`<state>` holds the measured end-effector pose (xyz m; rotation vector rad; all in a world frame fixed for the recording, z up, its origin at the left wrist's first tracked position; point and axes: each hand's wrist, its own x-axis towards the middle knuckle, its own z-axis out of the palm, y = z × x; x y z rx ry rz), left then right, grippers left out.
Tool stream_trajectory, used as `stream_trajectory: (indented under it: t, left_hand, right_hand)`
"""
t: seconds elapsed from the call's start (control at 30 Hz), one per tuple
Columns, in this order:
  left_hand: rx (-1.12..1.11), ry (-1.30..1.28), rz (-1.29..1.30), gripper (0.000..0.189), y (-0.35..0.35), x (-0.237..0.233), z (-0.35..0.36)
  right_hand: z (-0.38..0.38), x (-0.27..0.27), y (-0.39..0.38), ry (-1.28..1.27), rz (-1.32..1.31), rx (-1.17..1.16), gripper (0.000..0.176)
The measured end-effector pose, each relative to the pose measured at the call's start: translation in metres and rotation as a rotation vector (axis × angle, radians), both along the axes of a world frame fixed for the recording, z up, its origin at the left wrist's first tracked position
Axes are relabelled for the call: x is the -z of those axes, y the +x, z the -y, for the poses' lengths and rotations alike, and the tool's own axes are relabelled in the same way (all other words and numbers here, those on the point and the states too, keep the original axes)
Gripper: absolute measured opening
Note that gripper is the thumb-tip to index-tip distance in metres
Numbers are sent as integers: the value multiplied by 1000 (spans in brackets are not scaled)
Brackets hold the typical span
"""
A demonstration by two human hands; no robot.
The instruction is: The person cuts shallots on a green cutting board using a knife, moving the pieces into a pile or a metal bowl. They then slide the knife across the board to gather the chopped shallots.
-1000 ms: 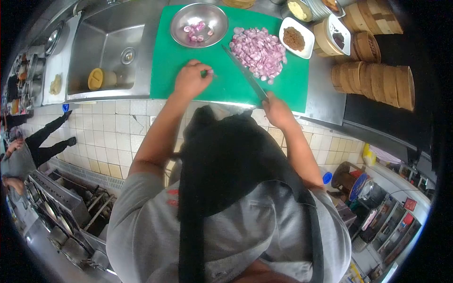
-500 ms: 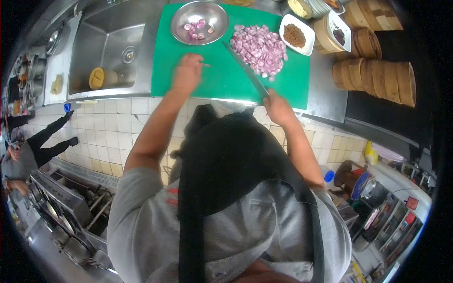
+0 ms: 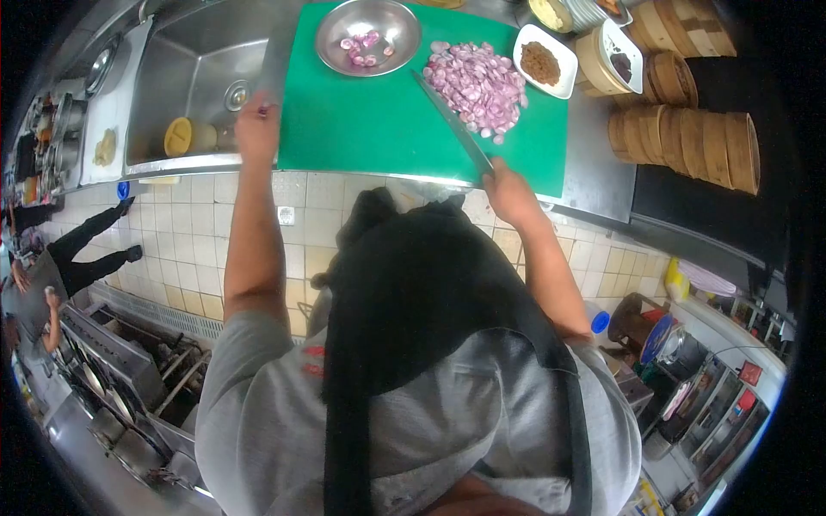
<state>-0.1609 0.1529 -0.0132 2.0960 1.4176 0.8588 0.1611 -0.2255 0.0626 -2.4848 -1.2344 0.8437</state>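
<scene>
My right hand (image 3: 509, 191) is closed around the handle of a kitchen knife (image 3: 456, 122). Its blade lies low over the green cutting board (image 3: 361, 129), pointing away and to the left, alongside a heap of sliced shallots (image 3: 477, 86). My left hand (image 3: 258, 129) is over the sink's right edge, beside the board, its fingers pinched with a small dark purple shallot scrap showing at the tips. At the board's far side stands a metal bowl (image 3: 397, 26) with several shallot pieces (image 3: 360, 52) in it.
A white dish of brown paste (image 3: 540, 63) sits on the board's far right corner. Bamboo steamers (image 3: 688, 146) stand on the right. In the steel sink (image 3: 202, 82) lies a yellow-lidded container (image 3: 179, 136). Another person (image 3: 39, 292) is at far left.
My left hand has moved left, from over the board to the sink's edge. My right hand and the knife have stayed nearly in place.
</scene>
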Motion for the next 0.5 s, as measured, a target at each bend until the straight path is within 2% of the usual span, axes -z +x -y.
stream_trajectory:
  t: [0.1, 0.17, 0.23, 0.33, 0.43, 0.5]
  left_hand:
    - [196, 38, -180, 33, 25, 4, 29]
    - [434, 158, -173, 28, 51, 3, 62]
    - [520, 148, -138, 30, 79, -15, 101]
    - [478, 1, 16, 24, 105, -18, 128]
    - [585, 296, 92, 27, 113, -10, 128]
    - [583, 270, 105, 21, 110, -9, 132]
  right_hand:
    - [2, 5, 0, 4, 5, 2, 31]
    - [1, 5, 1, -19, 3, 2, 31]
    - [1, 6, 2, -34, -3, -2, 32]
    - [4, 9, 1, 4, 14, -4, 32]
    - [5, 7, -1, 43, 34, -12, 32]
    - [3, -1, -3, 26, 43, -25, 31]
